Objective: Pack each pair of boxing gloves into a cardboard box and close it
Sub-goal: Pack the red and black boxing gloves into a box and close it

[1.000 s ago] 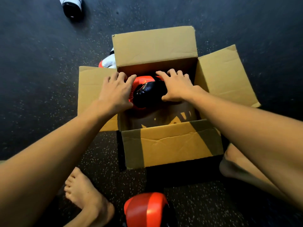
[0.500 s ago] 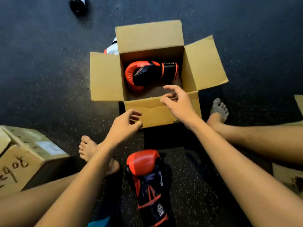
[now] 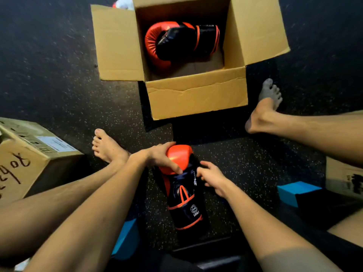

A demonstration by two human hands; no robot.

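One red-and-black boxing glove [image 3: 176, 42] already lies in the open cardboard box [image 3: 196, 95], toward its far wall. The second glove [image 3: 184, 193] lies on the floor [image 3: 59, 85] on the person's side of the box's near flap. The left hand [image 3: 157, 156] grips its red padded end, and the right hand [image 3: 212, 177] seems to pinch its black side, so the pick-up is in hand. Next comes lifting it over the near flap into the box's bare near half.
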